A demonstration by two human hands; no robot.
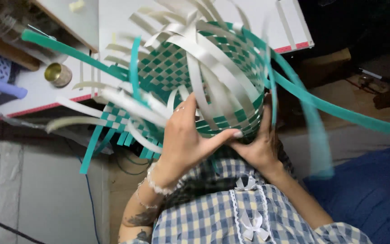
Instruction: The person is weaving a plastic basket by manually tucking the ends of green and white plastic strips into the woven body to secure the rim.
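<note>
I see both hands on a half-woven basket (213, 77) of green and white strips, held up against the chest over the checked shirt (231, 217). My left hand (183, 140) clasps the lower wall, thumb pressed along the woven edge; my right hand (260, 144) grips the same wall from the other side. The checkered base and about 1 band of wall look woven; many loose strips (326, 108) stand unwoven. A small tin (58, 74) sits on the counter (41, 92).
</note>
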